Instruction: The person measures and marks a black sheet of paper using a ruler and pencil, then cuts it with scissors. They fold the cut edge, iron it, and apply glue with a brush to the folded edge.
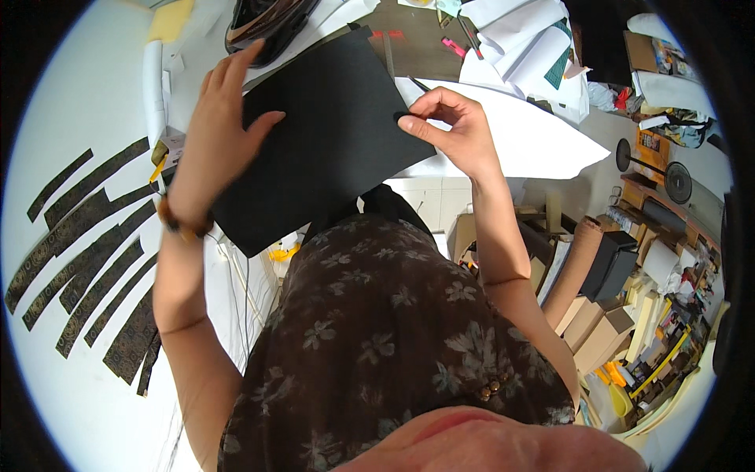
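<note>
A large black sheet (322, 134), flat and roughly rectangular, is tilted across the table's near edge, with its lower corner hanging over in front of me. I cannot tell whether it is card, leather or cloth. My right hand (456, 126) pinches its right edge between thumb and fingers. On the sheet's left side is my left hand (224, 118), fingers stretched out and thumb spread over the black surface. White paper (519, 134) lies beneath and to the right. A dark pen-like tool (418, 83) shows its tip just behind my right hand.
Patterned dark strips (94, 236) lie on the white surface at left. A black shoe-like object (271, 27) stands behind the sheet. Crumpled white papers (519, 39) and a pink cutter-like tool (454, 47) are at the back. Boxes and a brown roll (574, 267) crowd the right.
</note>
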The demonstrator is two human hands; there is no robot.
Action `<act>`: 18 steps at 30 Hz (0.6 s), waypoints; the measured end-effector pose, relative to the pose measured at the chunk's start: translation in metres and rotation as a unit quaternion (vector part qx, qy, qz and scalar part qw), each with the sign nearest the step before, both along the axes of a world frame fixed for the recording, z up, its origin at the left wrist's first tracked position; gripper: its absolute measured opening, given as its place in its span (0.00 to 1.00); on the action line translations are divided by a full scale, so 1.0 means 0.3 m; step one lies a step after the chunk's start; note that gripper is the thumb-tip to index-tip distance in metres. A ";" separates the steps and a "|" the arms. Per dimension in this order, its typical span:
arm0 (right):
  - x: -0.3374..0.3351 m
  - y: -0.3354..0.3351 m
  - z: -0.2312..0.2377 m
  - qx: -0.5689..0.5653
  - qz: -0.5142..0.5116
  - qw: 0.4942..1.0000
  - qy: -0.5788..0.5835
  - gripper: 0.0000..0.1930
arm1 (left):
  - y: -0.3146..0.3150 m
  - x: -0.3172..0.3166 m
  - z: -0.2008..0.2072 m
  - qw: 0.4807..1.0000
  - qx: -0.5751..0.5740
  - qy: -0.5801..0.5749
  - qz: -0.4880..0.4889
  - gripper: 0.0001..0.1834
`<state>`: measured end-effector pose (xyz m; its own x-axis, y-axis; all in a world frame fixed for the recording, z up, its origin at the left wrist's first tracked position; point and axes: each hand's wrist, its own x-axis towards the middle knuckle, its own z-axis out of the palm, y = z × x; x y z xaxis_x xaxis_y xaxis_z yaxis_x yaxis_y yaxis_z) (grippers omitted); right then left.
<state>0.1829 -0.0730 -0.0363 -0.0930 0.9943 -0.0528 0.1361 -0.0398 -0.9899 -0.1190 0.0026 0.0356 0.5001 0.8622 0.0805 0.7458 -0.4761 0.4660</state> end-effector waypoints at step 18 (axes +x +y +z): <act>-0.016 0.184 -0.075 0.005 0.135 0.988 0.070 0.16 | -0.240 0.281 -0.057 0.998 -0.029 0.022 -0.042 0.31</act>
<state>0.1780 -0.0179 -0.0587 -0.3615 0.9323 -0.0113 0.0018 -0.0114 -0.9999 -0.0347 -0.0695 0.0185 0.5731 0.8195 0.0073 0.7249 -0.5110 0.4619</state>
